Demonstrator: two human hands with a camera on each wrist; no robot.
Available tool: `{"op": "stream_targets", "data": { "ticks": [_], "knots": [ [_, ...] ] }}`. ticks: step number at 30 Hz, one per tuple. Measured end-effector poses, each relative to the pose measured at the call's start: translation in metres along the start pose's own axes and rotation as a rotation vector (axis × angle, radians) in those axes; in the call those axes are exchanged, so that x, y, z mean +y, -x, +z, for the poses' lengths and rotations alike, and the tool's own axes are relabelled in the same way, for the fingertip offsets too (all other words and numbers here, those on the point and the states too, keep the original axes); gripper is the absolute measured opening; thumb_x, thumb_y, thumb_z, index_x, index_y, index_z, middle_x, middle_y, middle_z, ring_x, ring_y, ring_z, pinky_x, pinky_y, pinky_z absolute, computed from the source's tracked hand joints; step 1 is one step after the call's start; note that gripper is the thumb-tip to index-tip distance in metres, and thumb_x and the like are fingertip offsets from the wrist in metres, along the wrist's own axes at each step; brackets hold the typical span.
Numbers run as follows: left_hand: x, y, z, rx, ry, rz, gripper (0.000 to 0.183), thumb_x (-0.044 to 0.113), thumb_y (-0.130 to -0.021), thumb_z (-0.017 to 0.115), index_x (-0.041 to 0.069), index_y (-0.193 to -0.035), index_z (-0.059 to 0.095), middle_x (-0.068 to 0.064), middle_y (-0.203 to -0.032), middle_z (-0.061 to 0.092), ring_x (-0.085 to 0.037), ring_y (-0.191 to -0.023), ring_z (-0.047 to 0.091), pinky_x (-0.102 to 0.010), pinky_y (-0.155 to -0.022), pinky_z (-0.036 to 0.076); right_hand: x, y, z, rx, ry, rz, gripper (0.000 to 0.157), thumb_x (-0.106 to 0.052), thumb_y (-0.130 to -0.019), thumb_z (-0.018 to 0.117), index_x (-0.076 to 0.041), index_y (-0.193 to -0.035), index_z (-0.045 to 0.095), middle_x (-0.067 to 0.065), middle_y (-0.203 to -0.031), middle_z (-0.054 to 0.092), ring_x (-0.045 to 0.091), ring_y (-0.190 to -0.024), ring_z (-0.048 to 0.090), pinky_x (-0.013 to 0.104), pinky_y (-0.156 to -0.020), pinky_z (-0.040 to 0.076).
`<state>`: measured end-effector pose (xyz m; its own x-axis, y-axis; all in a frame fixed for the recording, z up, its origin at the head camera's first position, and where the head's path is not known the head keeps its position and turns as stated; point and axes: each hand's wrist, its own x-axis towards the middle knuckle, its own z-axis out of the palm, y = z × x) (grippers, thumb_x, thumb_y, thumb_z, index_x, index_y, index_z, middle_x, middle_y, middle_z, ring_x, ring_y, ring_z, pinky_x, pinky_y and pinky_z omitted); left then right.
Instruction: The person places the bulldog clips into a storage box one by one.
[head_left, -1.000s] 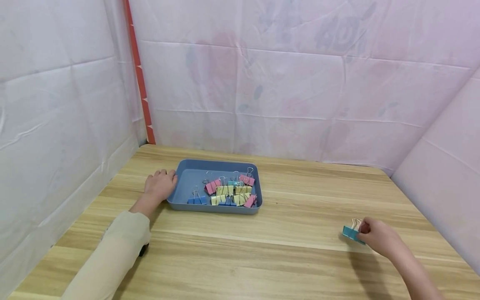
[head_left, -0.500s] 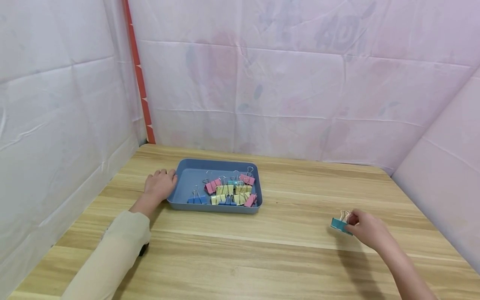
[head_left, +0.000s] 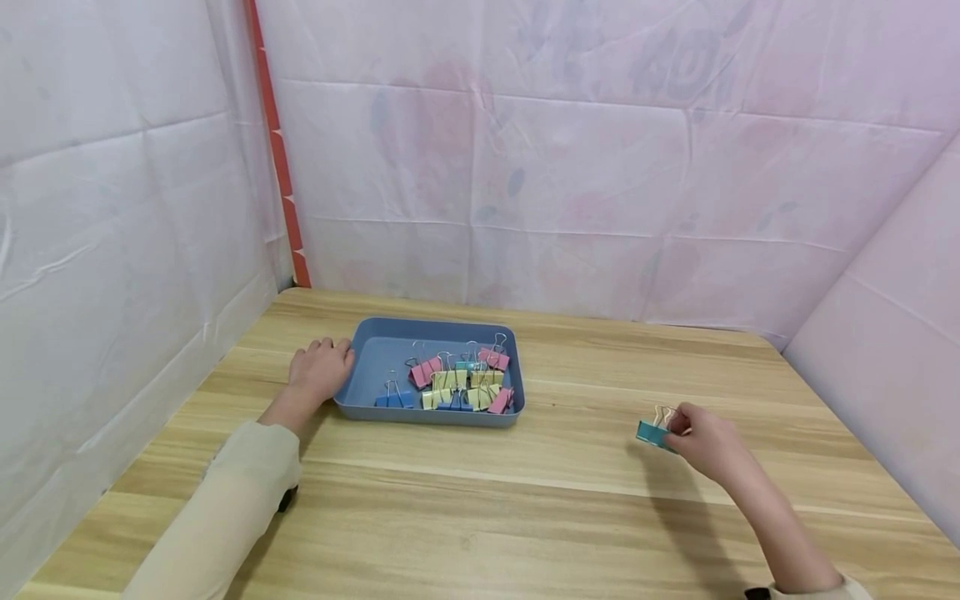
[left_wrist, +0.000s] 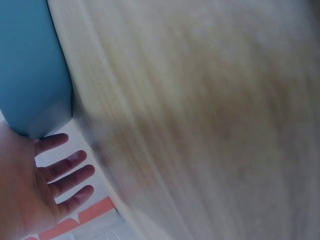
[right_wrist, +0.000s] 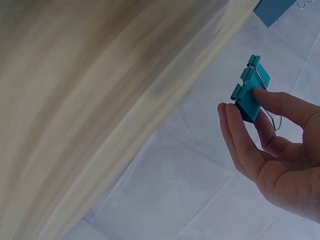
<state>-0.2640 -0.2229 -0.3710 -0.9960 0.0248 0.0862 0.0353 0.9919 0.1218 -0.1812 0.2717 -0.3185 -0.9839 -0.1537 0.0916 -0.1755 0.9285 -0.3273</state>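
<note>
My right hand (head_left: 703, 439) pinches a teal binder clip (head_left: 652, 433) above the right part of the table, its wire handles pointing up. In the right wrist view the thumb presses one face of the teal binder clip (right_wrist: 252, 92), with fingers behind it. Against the left side of a blue-grey tray (head_left: 427, 419) rests my left hand (head_left: 321, 370). The left wrist view shows that hand's fingers (left_wrist: 70, 175) extended and spread beside the tray wall (left_wrist: 35, 65). Inside the tray, pink, yellow, blue and teal binder clips (head_left: 450, 380) cluster toward the right, with one blue binder clip (head_left: 394, 400) apart.
The wood-grain table (head_left: 480, 517) stretches between the tray and my right hand. White sheeting (head_left: 570, 183) walls off its back and both sides. A red strip (head_left: 281, 158) runs down the back left corner.
My right hand has carried the teal binder clip leftward and farther from me, toward the tray. The left hand and the tray have stayed in place.
</note>
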Motion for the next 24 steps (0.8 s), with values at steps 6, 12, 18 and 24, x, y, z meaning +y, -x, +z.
{"op": "stream_targets", "data": {
  "ticks": [6,12,18,24],
  "knots": [
    [0.001,0.0,-0.001,-0.012,-0.006,-0.001,0.043,0.029,-0.088,0.027,0.004,-0.12,0.039,-0.022,-0.112,0.041,-0.035,-0.101,0.036,-0.051,-0.077,0.029,-0.009,-0.006,0.002,0.0,-0.023,-0.005,0.01,-0.011,-0.07,0.059,-0.005,-0.073,0.052,0.002,-0.069,0.055,0.014,-0.057,0.047,0.029,-0.049,0.037],
    [0.0,0.0,-0.001,-0.009,-0.005,0.001,0.043,0.029,-0.088,0.027,0.004,-0.12,0.039,-0.022,-0.111,0.041,-0.036,-0.101,0.036,-0.052,-0.077,0.029,-0.019,-0.012,0.002,0.003,-0.027,-0.012,0.01,-0.013,-0.07,0.058,-0.006,-0.075,0.052,0.004,-0.072,0.056,0.015,-0.059,0.05,0.03,-0.05,0.038],
    [0.001,0.001,-0.003,-0.023,-0.008,-0.005,0.043,0.029,-0.088,0.026,0.003,-0.121,0.038,-0.023,-0.113,0.04,-0.036,-0.102,0.035,-0.052,-0.078,0.028,-0.027,-0.017,0.007,0.023,-0.066,-0.035,0.01,-0.011,-0.07,0.059,-0.005,-0.075,0.051,0.004,-0.07,0.056,0.019,-0.063,0.054,0.03,-0.05,0.04],
    [0.002,0.002,-0.003,-0.015,-0.003,-0.001,0.043,0.029,-0.088,0.026,0.004,-0.121,0.039,-0.022,-0.112,0.04,-0.036,-0.102,0.035,-0.052,-0.078,0.028,-0.037,-0.02,0.009,0.014,-0.096,-0.042,0.01,-0.01,-0.071,0.059,-0.004,-0.075,0.051,0.003,-0.069,0.056,0.019,-0.065,0.055,0.029,-0.05,0.041]
  ]
}}
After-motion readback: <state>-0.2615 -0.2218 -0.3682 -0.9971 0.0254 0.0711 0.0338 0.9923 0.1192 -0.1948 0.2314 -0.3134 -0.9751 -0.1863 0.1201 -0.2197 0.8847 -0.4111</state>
